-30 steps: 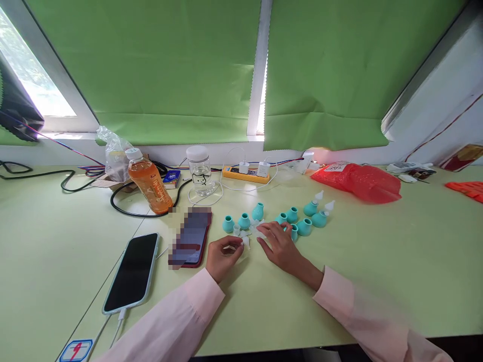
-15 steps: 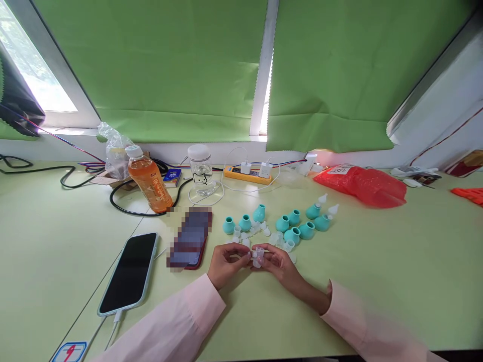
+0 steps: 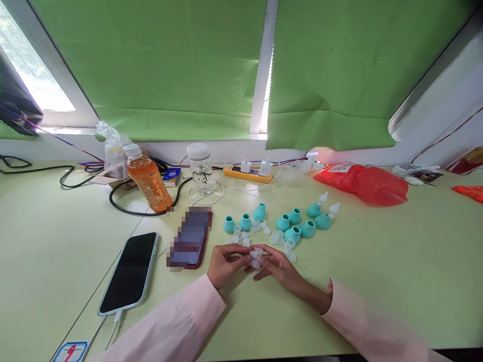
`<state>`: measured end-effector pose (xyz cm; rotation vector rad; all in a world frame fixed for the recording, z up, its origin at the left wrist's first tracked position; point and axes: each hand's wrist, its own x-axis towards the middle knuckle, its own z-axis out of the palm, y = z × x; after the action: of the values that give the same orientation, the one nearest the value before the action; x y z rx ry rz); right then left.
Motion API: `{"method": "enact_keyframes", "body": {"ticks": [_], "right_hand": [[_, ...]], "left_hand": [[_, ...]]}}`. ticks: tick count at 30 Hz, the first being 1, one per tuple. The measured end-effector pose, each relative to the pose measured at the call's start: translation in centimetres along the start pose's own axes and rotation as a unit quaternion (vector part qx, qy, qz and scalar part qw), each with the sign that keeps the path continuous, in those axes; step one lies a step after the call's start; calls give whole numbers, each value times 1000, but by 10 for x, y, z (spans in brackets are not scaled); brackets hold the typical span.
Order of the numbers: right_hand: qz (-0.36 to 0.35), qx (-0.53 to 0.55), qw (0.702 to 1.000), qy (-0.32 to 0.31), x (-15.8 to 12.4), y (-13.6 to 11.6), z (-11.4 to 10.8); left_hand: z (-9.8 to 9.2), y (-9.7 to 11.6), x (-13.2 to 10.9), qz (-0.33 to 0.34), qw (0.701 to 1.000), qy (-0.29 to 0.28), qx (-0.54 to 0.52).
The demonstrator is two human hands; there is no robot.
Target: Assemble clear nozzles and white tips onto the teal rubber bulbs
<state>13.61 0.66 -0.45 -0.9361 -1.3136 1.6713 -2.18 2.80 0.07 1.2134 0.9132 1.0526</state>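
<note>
Clear plastic pieces (image 3: 256, 257) sit pinched between both hands, low over the pale green tabletop (image 3: 377, 281). Left hand (image 3: 225, 264) & right hand (image 3: 277, 266) each grip them w/ fingertips, meeting at centre. Just behind: loose clear bits (image 3: 260, 232) and teal bulbs (image 3: 294, 223). Two phones (image 3: 132, 271) lie to the left, near an orange drink bottle (image 3: 145, 177).

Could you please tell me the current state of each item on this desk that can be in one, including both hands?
Left hand: closed on the small clear plastic pieces.
Right hand: closed on the same pieces.
Teal rubber bulbs: upright, most uncapped; two wear white tips.
Orange drink bottle: capped, upright.
Clear glass jar: lidded.
Black-screened phone: screen dark, cable plugged in.
Yellow power strip: two chargers plugged in.
</note>
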Motion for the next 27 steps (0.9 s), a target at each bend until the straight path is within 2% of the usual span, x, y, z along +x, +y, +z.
{"method": "enact_keyframes", "body": {"ticks": [6, 10, 16, 22, 27], "right_hand": [[-10, -1, 1000, -8, 1, 3, -1], [-13, -2, 1000, -16, 1, 5, -2], [-18, -2, 999, -29, 0, 3, -1], [-18, -1, 1000, -23, -1, -1, 1], [-13, 17, 1000, -15, -1, -2, 2]], "left_hand": [[1, 1, 1, 36, 999, -19, -5], [1, 0, 1, 36, 999, -35, -19], [1, 0, 0, 47, 999, -26, -2], [0, -5, -2, 125, 985, 7, 116], [1, -10, -6, 252, 937, 8, 242]]}}
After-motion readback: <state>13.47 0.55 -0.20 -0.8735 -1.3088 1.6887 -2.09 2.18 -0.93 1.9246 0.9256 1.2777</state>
